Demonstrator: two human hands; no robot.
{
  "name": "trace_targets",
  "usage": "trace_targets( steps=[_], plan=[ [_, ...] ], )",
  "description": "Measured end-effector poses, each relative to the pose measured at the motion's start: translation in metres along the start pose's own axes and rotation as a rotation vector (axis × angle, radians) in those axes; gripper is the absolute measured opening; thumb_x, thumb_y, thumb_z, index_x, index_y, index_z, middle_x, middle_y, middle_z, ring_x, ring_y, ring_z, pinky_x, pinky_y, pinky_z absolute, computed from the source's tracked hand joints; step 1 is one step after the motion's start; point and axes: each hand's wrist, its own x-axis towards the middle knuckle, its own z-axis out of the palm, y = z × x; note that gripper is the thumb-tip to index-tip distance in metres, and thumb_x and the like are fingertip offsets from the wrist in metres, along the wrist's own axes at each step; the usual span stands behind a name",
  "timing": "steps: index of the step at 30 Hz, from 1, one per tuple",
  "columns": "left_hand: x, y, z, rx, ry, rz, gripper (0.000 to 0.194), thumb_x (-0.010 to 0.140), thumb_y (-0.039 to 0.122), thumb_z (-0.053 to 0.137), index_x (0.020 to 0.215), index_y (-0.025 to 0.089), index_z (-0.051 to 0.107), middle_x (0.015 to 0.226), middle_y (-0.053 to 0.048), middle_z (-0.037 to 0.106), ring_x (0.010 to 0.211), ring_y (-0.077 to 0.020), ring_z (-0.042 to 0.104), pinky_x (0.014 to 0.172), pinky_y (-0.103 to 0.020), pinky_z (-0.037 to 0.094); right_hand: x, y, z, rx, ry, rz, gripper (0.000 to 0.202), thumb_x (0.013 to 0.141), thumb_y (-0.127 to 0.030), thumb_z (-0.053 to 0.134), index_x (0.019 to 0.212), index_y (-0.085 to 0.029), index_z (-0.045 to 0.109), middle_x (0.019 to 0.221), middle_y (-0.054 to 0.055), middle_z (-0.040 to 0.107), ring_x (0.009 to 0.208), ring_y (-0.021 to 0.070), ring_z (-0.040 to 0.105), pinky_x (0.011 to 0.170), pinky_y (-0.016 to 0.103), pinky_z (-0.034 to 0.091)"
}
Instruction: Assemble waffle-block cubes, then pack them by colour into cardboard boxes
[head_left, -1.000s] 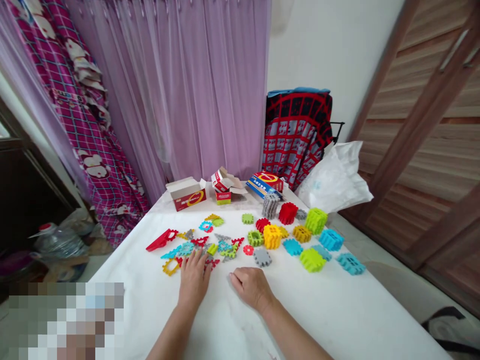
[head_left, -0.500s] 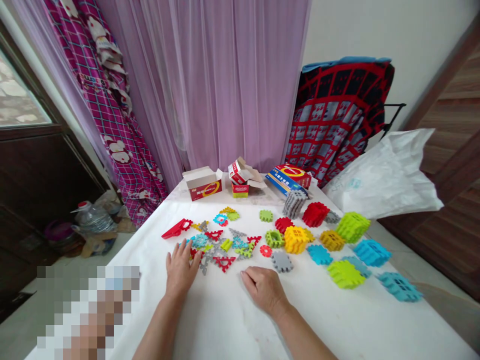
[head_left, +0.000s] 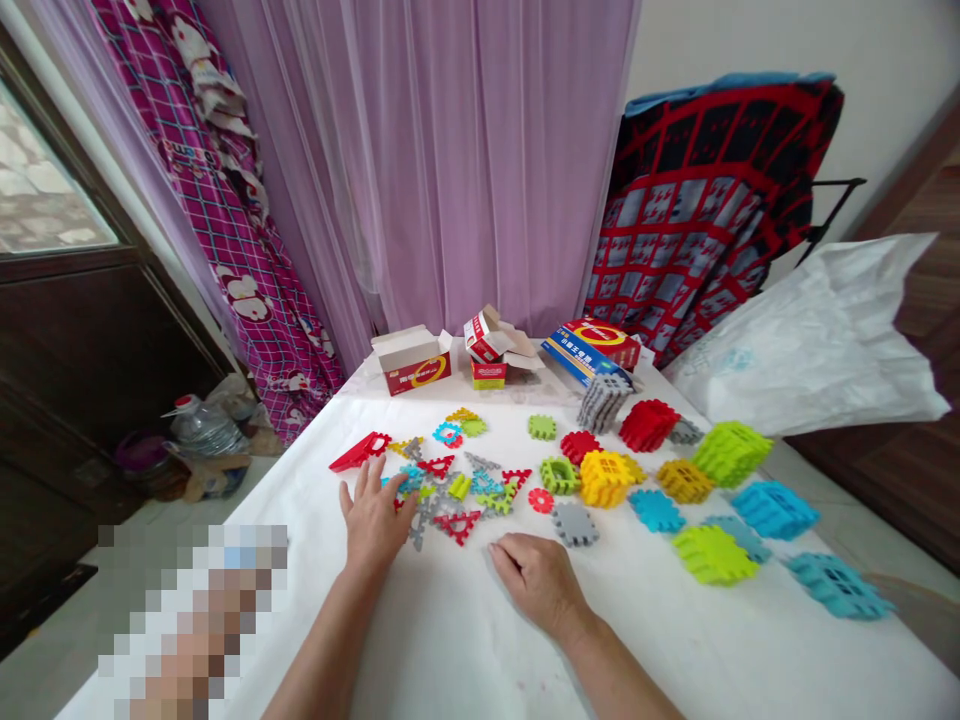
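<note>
My left hand (head_left: 377, 518) lies with fingers spread at the left side of a loose pile of flat plastic building pieces. Its fingertips reach over a light-blue gear piece (head_left: 410, 478) and partly cover other pieces. Beyond the fingertips is a long red piece (head_left: 356, 455). My right hand (head_left: 541, 582) rests on the table as a closed fist, and nothing shows sticking out of it. Closest to that fist are a grey square piece (head_left: 575, 525) and a small red disc (head_left: 540, 501). Red triangles (head_left: 457, 525) lie between the two hands.
Stacks of square pieces, such as yellow (head_left: 604, 479), red (head_left: 649, 426) and blue (head_left: 775, 509), stand to the right. Opened cardboard boxes (head_left: 418, 376) line the back edge. A white plastic bag (head_left: 810, 340) is at the right edge. At lower left, a blurred-out patch hides part of a person.
My left hand has slid a little forward over the pieces, toward the long red one. My right fist stays in place. The whole view has shifted slightly.
</note>
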Motion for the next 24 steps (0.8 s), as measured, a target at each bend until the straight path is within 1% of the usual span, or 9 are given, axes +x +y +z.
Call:
trace_targets(
  steps=[3,7,9,11,15,18,21,22,24],
  plan=[
    [0.010,0.005,-0.010,0.061,-0.107,0.035,0.034,0.086,0.041,0.056,0.116,0.029,0.069,0.148,-0.011,0.050,0.142,-0.0349,0.036,0.113,-0.065,0.019,0.001,-0.001,-0.001,0.007,-0.007,0.008,0.038,0.096,-0.027,0.043,0.061,-0.019,0.056,0.058,0.000,0.061,0.054,0.0103,0.050,0.058,0.027,0.025],
    [0.021,0.013,-0.019,0.123,-0.201,0.080,0.038,0.086,0.040,0.053,0.119,0.025,0.066,0.131,-0.011,0.065,0.127,-0.0307,0.054,0.112,-0.062,0.023,0.001,-0.002,-0.003,0.019,-0.011,0.016,0.038,0.096,-0.028,0.043,0.060,-0.019,0.055,0.058,0.000,0.061,0.054,0.0099,0.050,0.058,0.027,0.025],
    [0.026,0.015,-0.021,0.129,-0.208,0.094,0.037,0.086,0.039,0.051,0.115,0.023,0.067,0.122,-0.011,0.070,0.119,-0.0304,0.059,0.111,-0.060,0.027,0.002,-0.003,-0.004,0.014,-0.014,0.019,0.038,0.095,-0.028,0.044,0.060,-0.019,0.056,0.058,-0.001,0.061,0.053,0.0098,0.050,0.058,0.027,0.025],
    [0.031,0.016,-0.022,0.132,-0.207,0.108,0.038,0.088,0.039,0.047,0.112,0.020,0.068,0.121,-0.012,0.071,0.113,-0.0311,0.063,0.107,-0.055,0.034,0.002,-0.004,-0.004,0.001,-0.016,0.026,0.036,0.094,-0.027,0.046,0.060,-0.019,0.056,0.058,-0.001,0.062,0.054,0.0098,0.051,0.058,0.026,0.025],
    [0.039,0.010,-0.022,0.131,-0.204,0.137,0.045,0.094,0.033,0.032,0.114,0.016,0.068,0.114,-0.015,0.073,0.099,-0.0287,0.069,0.090,-0.044,0.048,0.004,-0.005,-0.005,-0.035,-0.024,0.036,0.032,0.091,-0.025,0.051,0.061,-0.020,0.058,0.059,-0.001,0.064,0.056,0.0100,0.053,0.058,0.026,0.026],
    [0.045,0.001,-0.025,0.126,-0.144,0.070,0.048,0.095,0.035,0.029,0.116,0.015,0.067,0.109,-0.015,0.074,0.085,-0.0270,0.071,0.078,-0.040,0.053,0.006,-0.006,-0.006,-0.062,-0.024,0.039,0.031,0.090,-0.024,0.054,0.060,-0.020,0.059,0.058,-0.002,0.065,0.055,0.0099,0.054,0.057,0.026,0.027],
    [0.047,-0.001,-0.028,0.023,0.028,0.036,0.049,0.096,0.042,0.029,0.113,0.018,0.068,0.122,-0.013,0.069,0.089,-0.0259,0.069,0.074,-0.038,0.054,0.007,-0.008,-0.006,-0.070,-0.027,0.056,0.032,0.090,-0.026,0.054,0.059,-0.020,0.058,0.058,-0.002,0.065,0.054,0.0095,0.054,0.056,0.025,0.028],
    [0.046,0.001,-0.028,-0.032,0.090,0.041,0.049,0.096,0.045,0.030,0.110,0.019,0.069,0.120,-0.012,0.069,0.093,-0.0257,0.068,0.074,-0.037,0.054,0.008,-0.009,-0.006,-0.060,-0.029,0.069,0.032,0.090,-0.026,0.054,0.058,-0.020,0.058,0.058,-0.003,0.065,0.054,0.0093,0.054,0.056,0.024,0.029],
    [0.041,0.011,-0.026,-0.178,0.134,0.080,0.046,0.094,0.047,0.032,0.103,0.021,0.070,0.105,-0.009,0.071,0.091,-0.0233,0.067,0.071,-0.033,0.053,0.008,-0.009,-0.005,0.004,-0.016,0.118,0.034,0.090,-0.028,0.053,0.057,-0.020,0.058,0.058,-0.002,0.065,0.056,0.0093,0.055,0.056,0.023,0.032]
  ],
)
